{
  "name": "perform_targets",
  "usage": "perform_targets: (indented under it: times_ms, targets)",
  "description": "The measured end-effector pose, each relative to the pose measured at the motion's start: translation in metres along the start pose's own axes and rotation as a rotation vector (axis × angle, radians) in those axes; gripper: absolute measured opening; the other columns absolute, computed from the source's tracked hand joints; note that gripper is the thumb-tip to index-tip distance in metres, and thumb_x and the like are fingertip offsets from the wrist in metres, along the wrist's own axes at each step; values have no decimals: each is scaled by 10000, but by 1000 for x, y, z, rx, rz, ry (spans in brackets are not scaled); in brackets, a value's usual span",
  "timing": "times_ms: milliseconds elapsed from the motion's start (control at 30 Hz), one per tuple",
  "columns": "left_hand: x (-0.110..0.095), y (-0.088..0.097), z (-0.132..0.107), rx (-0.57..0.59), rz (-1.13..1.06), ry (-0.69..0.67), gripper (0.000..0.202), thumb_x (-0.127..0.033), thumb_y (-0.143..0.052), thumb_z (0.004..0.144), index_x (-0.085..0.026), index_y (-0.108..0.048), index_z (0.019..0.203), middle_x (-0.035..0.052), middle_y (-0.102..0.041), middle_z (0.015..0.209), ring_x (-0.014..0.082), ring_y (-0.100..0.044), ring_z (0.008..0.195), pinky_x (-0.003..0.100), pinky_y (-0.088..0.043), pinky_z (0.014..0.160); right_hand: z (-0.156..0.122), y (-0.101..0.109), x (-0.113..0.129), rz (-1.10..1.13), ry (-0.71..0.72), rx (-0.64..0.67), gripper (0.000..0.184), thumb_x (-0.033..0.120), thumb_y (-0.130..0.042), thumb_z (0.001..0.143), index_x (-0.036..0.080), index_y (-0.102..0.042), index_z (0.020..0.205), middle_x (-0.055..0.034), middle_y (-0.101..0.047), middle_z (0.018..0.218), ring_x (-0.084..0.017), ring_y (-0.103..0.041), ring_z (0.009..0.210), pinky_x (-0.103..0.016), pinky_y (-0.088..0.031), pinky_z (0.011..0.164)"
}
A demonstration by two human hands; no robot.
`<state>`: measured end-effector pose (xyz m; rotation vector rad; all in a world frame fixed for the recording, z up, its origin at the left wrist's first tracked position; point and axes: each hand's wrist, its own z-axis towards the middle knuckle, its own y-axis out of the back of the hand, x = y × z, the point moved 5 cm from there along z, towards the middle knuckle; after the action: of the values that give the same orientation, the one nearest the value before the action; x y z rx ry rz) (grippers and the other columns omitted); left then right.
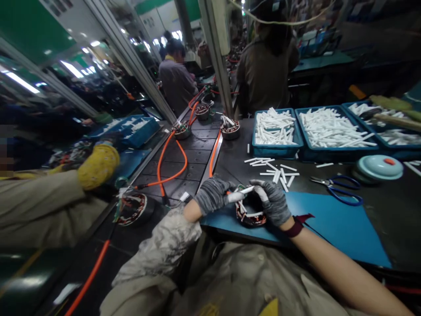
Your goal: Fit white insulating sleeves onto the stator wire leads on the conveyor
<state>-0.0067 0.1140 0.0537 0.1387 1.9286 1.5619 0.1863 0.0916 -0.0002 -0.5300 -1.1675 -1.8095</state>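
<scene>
A round motor stator [250, 214] with copper windings and coloured wires sits on a blue mat [329, 224] in front of me. My left hand [213, 194], in a grey glove, pinches a white sleeve tube [241, 194] over the stator. My right hand [272, 201], also gloved, is curled against the stator's right side and touches the tube's far end. Several loose white tubes [274, 169] lie on the dark table just beyond.
Blue bins of white tubes [275, 128] [332, 128] line the back. Blue-handled scissors [338, 193] and a teal lid [378, 167] lie to the right. Another stator [131, 210] and orange cables [171, 162] sit on the conveyor at left, where a co-worker's sleeve [49, 206] reaches in.
</scene>
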Motion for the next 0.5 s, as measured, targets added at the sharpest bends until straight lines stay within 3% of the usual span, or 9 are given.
perform_targets:
  times_ms: [100, 200, 267, 333, 400, 500]
  targets:
    - [-1, 13, -8, -54, 116, 119, 537, -700, -555, 921, -220, -766, 1038, 74, -761, 894, 241, -715, 869, 319, -521, 813, 14, -3, 4, -17, 66, 67, 426, 389, -378, 1072, 233, -764, 1162, -89, -786, 971, -252, -720, 943, -420, -578, 923]
    - [11, 15, -4, -109, 75, 197, 602, -709, -649, 849, -219, -715, 1191, 56, -743, 875, 247, -714, 861, 332, -534, 832, 24, 0, 7, -32, 124, 144, 399, 396, -418, 1068, 228, -759, 1190, -95, -780, 989, -256, -708, 946, -425, -568, 920]
    - [24, 10, -2, -95, -38, 150, 674, -684, -675, 833, -231, -648, 1331, 47, -752, 931, 239, -717, 883, 334, -542, 854, 24, 0, 10, -42, 177, 211, 382, 417, -455, 1059, 229, -763, 1183, -96, -777, 994, -260, -703, 942, -422, -567, 904]
    - [42, 3, -3, -39, -166, 26, 639, -635, -661, 852, -238, -638, 1352, 51, -764, 1017, 227, -718, 930, 331, -546, 883, 20, -2, 12, -40, 191, 264, 369, 413, -462, 1059, 229, -765, 1160, -92, -777, 997, -254, -703, 941, -410, -568, 901]
    - [64, 0, -8, -21, -168, -57, 553, -605, -664, 850, -229, -697, 1254, 63, -769, 1067, 230, -713, 982, 342, -544, 916, 17, -7, 11, -17, 159, 281, 362, 379, -440, 1069, 230, -758, 1156, -83, -781, 1019, -236, -711, 951, -392, -567, 920]
    - [89, 6, -16, -93, -11, -23, 464, -639, -677, 837, -197, -762, 951, 80, -756, 905, 256, -693, 925, 390, -531, 896, 16, -14, 6, 29, 89, 242, 340, 364, -454, 1057, 234, -759, 1131, -74, -793, 1036, -225, -730, 955, -383, -570, 943]
